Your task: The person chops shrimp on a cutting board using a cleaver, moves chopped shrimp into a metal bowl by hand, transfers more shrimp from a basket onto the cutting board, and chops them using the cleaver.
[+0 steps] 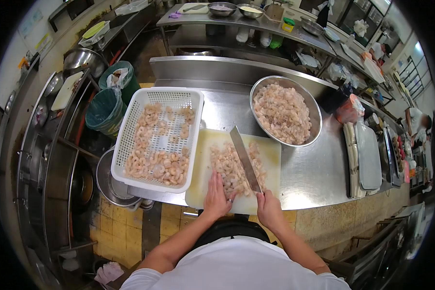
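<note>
My right hand [269,210] grips the handle of a broad-bladed kitchen knife [245,159]. Its long blade slants up and left across peeled shrimp [227,166], some of them cut into pieces, on a white cutting board [197,176]. Left of the knife, my left hand [217,199] rests at the near edge of the shrimp, fingers stretched forward and thumb out towards the blade. Beside the board on the left, a white perforated basket [199,104] holds whole peeled shrimp [164,166]. At the upper right stands a metal bowl [319,121] heaped with chopped shrimp [282,111].
The steel worktable [314,179] has a raised back edge. A grey lidded tray [367,157] and folded cloths [351,159] lie at its right end. Green bins [106,111] and a metal pot [111,174] stand left. Another person [415,123] is at far right.
</note>
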### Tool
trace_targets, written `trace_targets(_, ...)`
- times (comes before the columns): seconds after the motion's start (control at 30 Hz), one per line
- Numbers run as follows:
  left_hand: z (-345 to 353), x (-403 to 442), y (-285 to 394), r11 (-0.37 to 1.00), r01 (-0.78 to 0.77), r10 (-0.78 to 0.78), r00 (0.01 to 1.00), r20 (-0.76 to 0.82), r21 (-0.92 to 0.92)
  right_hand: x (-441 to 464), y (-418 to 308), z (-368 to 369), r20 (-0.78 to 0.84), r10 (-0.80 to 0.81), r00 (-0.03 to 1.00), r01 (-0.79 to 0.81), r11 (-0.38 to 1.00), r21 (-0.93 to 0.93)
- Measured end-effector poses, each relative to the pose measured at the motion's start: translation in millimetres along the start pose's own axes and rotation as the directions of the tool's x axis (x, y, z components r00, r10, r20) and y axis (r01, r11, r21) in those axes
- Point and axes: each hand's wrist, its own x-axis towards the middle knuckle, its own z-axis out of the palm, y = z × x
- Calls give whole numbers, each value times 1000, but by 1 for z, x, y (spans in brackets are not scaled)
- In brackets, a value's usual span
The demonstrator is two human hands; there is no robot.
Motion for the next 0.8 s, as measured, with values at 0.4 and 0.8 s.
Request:
trace_targets(0.4,-16,-4,-10,998,-48,50,997,-51,35,-7,10,15,-17,21,1000,-20,999,32)
trace_targets(0.8,-11,0,-23,990,-43,39,999,29,132,-8,9,41,10,28,1000,-28,999,-38)
